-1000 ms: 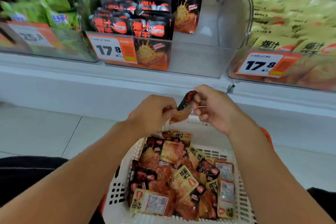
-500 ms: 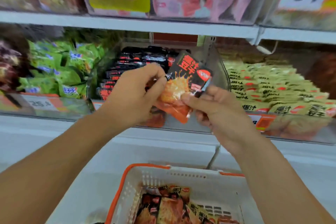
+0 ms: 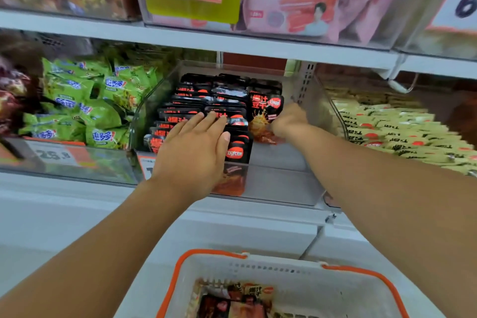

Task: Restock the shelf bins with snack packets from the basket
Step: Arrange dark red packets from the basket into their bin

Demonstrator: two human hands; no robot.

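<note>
left hand (image 3: 196, 147) lies flat, fingers straight, pressing on the rows of black packets (image 3: 206, 108) in the clear middle bin (image 3: 278, 183). right hand (image 3: 289, 121) is deeper in the bin, fingers curled on one black-orange packet (image 3: 265, 113), standing it upright at the right end of the rows. basket (image 3: 296, 273), white w/ orange rim, sits below at frame bottom w/ more packets inside.

risks, as i judge: the right side of the bin is bare, so nothing props the new packet and it may flop over once let go; if the left hand lifts early the stacked rows could slide fwd.

shelf is white metal, clear bins side by side: green packs (image 3: 85, 103) left, yellow packs (image 3: 395, 131) right, pink packs (image 3: 304, 5) on the shelf above, price tags on bin fronts. store aisle, bright even light.
</note>
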